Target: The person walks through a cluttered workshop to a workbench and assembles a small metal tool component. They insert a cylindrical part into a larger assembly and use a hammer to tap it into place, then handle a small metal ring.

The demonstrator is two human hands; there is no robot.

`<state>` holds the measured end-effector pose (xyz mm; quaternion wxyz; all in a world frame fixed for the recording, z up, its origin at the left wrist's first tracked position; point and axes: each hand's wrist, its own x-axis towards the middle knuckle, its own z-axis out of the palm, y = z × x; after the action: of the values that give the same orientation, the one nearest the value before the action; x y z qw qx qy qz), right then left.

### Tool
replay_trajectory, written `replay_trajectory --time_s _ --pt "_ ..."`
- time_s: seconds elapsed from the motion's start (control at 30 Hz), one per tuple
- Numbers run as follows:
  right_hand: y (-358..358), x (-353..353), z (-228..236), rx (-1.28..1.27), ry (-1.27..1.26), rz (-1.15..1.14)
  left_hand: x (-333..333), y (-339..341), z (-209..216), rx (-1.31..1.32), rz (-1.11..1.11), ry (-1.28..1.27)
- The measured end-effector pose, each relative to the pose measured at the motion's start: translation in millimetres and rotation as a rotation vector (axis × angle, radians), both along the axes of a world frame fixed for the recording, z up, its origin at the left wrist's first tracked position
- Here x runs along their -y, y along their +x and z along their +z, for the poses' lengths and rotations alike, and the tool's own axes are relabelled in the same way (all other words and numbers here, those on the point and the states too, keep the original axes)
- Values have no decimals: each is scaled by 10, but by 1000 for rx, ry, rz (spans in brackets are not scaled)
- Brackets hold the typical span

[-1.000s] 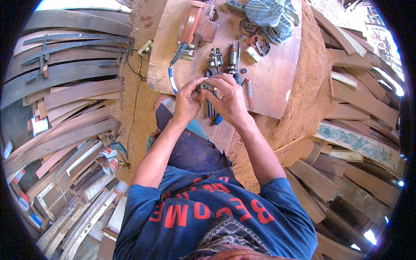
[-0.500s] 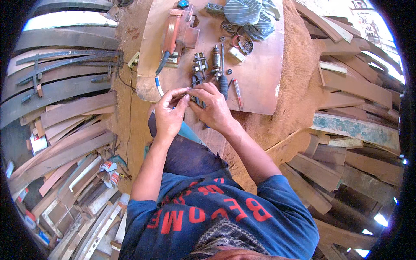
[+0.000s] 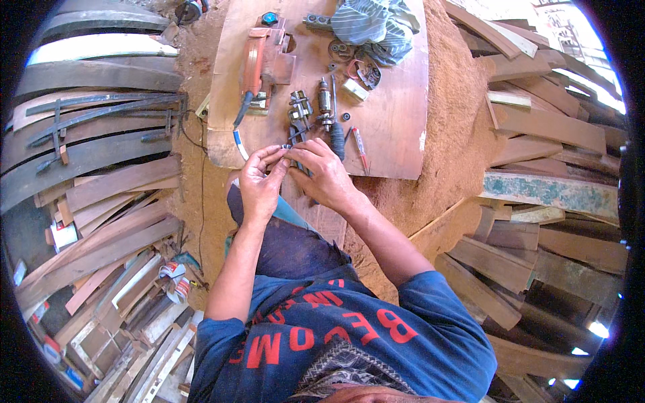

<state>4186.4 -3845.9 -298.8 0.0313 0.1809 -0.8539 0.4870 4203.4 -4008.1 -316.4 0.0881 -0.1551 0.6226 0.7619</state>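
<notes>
My left hand [image 3: 261, 183] and my right hand [image 3: 325, 174] meet fingertip to fingertip over the board's near edge. Pinched between them is a small dark metal piece [image 3: 285, 146], mostly covered by the fingers; its exact kind I cannot make out. Just beyond the fingers lies a dark metal clamp-like tool [image 3: 299, 107]. Beside it rest a motor armature [image 3: 325, 102] and a rod with a black handle [image 3: 337, 140]. A red and white pen-shaped tool [image 3: 361, 149] lies to the right of my right hand, and a small dark ring [image 3: 346, 117] sits near the armature.
On the wooden board [image 3: 396, 127] are an orange power tool [image 3: 254, 64] with a cord, a bowl of small parts [image 3: 366, 72], a white box [image 3: 355, 90] and a striped cloth [image 3: 376, 27]. Sawdust [image 3: 450, 114] covers the ground. Stacked timber [image 3: 551, 127] flanks both sides.
The view has shifted slightly, so the board and tools sit a little further left. Both hands stay together; the small metal piece now shows more between the fingertips.
</notes>
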Motion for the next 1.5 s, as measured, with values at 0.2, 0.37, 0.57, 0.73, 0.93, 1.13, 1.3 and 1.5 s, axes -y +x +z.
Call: replay_trajectory --time_s 0.2,0.37,0.57,0.73,0.93,1.13,1.3,1.5 --pt "20 -4 -8 4 7 11 32 -14 -42 25 -32 16" --pt "25 -8 3 23 22 -48 97 -38 -136 -106 -125 42" --pt "19 12 -50 -16 -4 -80 133 14 -14 -147 -245 45" --pt "3 14 -12 17 34 -86 121 -48 -46 -294 -294 -504" --pt "-47 58 -11 27 70 -70 181 -126 -273 -387 -344 -641" --pt "-36 210 88 165 65 -134 328 -230 -284 -430 -332 -555" --pt "93 367 225 255 70 -265 565 -268 -256 -427 -309 -435" --pt "555 448 128 417 166 -413 910 -423 161 -513 -393 -447"
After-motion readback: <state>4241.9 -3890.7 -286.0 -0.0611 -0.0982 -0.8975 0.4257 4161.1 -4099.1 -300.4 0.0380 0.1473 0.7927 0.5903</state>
